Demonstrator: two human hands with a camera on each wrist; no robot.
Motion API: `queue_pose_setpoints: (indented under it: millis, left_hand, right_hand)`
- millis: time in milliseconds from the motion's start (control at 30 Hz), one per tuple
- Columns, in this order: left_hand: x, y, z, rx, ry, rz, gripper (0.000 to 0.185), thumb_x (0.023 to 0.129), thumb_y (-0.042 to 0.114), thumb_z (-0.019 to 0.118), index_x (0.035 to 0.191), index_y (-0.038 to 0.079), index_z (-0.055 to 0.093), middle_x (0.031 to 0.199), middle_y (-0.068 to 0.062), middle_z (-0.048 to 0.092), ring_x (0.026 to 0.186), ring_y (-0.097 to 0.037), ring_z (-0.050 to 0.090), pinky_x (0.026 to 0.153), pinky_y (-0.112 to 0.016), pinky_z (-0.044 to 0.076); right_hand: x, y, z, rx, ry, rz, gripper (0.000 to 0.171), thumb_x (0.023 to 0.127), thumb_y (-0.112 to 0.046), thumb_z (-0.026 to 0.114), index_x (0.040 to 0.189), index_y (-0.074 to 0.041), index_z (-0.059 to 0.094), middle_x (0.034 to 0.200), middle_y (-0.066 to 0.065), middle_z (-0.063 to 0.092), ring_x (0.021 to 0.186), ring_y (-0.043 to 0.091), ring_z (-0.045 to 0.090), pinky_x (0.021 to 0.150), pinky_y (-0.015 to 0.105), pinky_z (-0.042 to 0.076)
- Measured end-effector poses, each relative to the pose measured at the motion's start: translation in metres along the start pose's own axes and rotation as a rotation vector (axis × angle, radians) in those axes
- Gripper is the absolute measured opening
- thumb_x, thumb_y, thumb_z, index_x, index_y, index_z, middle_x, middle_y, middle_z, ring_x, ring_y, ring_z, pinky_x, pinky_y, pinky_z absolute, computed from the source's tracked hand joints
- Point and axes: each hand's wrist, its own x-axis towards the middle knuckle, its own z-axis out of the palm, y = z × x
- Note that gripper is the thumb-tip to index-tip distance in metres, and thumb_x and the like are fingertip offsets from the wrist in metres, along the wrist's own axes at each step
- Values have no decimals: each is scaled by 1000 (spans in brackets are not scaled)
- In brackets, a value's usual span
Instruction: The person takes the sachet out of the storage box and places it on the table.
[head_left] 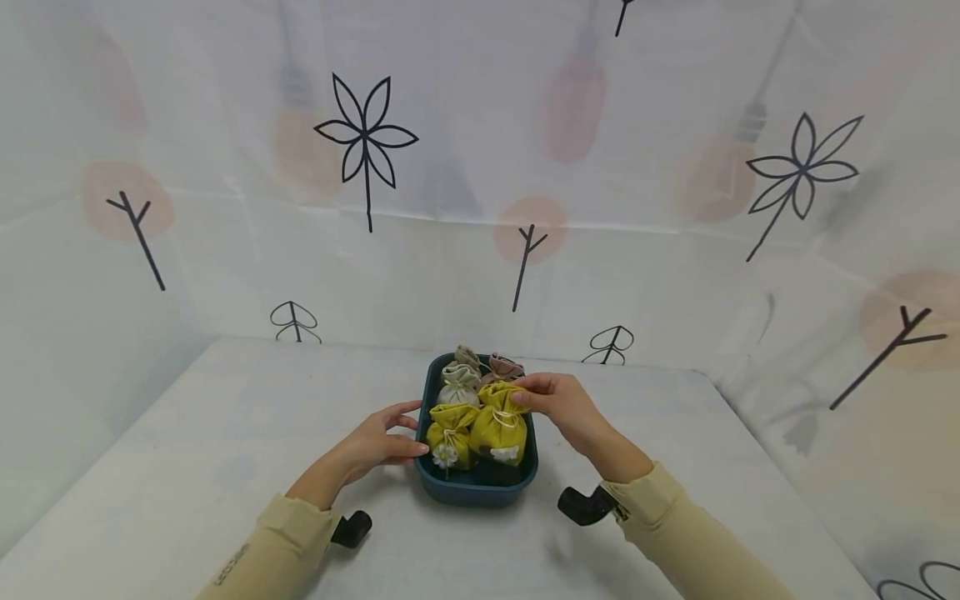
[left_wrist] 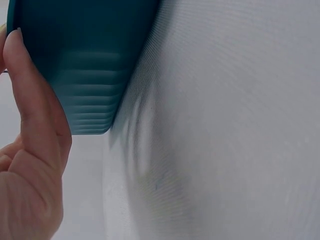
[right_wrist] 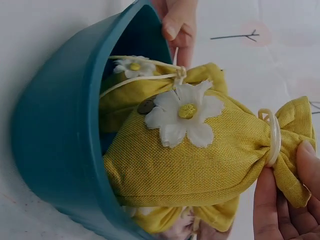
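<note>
A dark teal plastic bin [head_left: 468, 497] holds several small drawstring pouches. My right hand [head_left: 558, 404] pinches the gathered neck of a yellow pouch [head_left: 498, 435], whose white cloth flower faces the right wrist camera. That pouch leans upright at the bin's right side, its base inside the rim. Another yellow pouch [head_left: 450, 437] with a white flower stands beside it on the left. My left hand [head_left: 375, 437] rests against the bin's left side, thumb at the rim and fingers loosely spread. Part of the left fingers is hidden in the left wrist view.
Behind the yellow pouches sit a pale grey-white pouch [head_left: 459, 385], an olive-beige pouch [head_left: 467, 357] and a dusty-pink pouch [head_left: 504, 367]. The bin stands on a white-covered table [head_left: 225, 467]. A patterned cloth backdrop [head_left: 442, 275] rises behind it.
</note>
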Motion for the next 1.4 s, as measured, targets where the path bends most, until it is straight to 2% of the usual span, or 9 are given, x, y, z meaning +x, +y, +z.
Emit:
queue_pose_setpoints:
  millis: [500,733,800,967,1167,1400]
  left_hand:
    - [1,-2,0,-9,-5,-2,81,74,10,79,143,12,36,118,-15,47,80,-19,60,72,-33,54]
    - [1,-3,-1,-29,-25,7,82,75,9,79,144,12,34,119,-15,47,80,-19,59,72,-33,54]
    - [1,-4,-1,-34,-25,10,82,75,9,78,144,12,34,119,-15,47,80,-19,59,72,-34,54]
    - [3,-6,-2,-34,-27,7,84,73,11,80,144,12,35,119,-15,47,81,-19,60,72,-34,54]
    - [3,-3,-1,-36,-23,5,81,75,9,78,143,12,35,119,-15,47,81,-19,59,72,-34,54]
    - [1,-1,0,-23,-12,3,80,75,8,78,143,12,35,120,-15,46,80,-18,59,71,-34,54]
  right_hand:
    - [-7,-12,-17,-11,56,-33,28,92,-12,59,111,8,60,99,9,66,91,19,60,91,41,45]
    - [-11,-10,-28,-15,106,-8,29,94,-12,57,114,8,58,101,10,64,92,18,59,87,32,48]
    - [-12,-9,-32,-21,124,-1,29,94,-12,57,115,9,57,102,11,64,92,18,59,89,34,47]
    - [-15,-7,-42,-48,140,-21,31,95,-13,55,116,10,56,105,13,63,93,17,59,91,34,46]
    - [-20,-4,-52,-80,167,-25,33,96,-17,55,117,8,55,106,12,63,94,15,58,89,29,46]
    - [-22,1,-61,-64,186,-40,33,96,-15,54,118,11,53,104,10,63,90,11,58,85,24,46]
